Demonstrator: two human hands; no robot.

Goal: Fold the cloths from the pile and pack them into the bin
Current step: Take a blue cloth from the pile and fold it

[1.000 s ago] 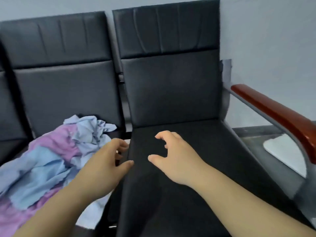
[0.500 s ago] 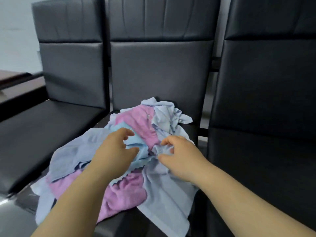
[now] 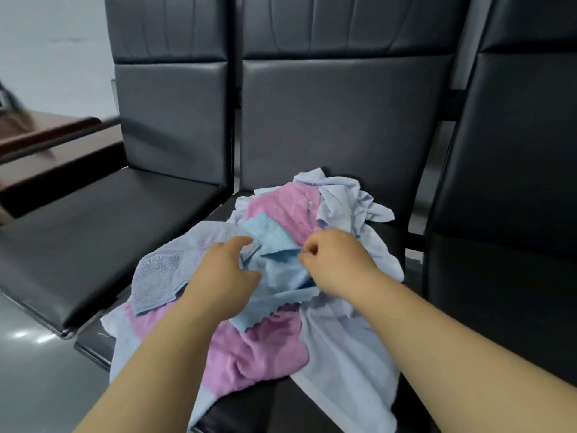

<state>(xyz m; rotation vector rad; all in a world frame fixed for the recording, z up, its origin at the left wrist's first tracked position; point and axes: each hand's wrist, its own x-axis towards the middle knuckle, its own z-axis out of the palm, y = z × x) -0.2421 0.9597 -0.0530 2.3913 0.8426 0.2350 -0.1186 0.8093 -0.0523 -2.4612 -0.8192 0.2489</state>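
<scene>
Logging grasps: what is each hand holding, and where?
The right hand pinches the bright blue cloth at an edge. Whether the left hand grips anything cannot be told.

Forearms forward, left hand (image 3: 223,276) loosely curled, right hand (image 3: 335,264) pinching blue cloth (image 3: 276,273)

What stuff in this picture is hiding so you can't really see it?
- The bin: outside the head view's frame.
- How many cloths: the pile overlaps itself; the bottom edge cuts it off.
- Left hand grip: its own back hides the fingers' undersides.
- Right hand pinches the blue cloth, hiding that corner.
- Dark shape at the left edge: blurred.
</scene>
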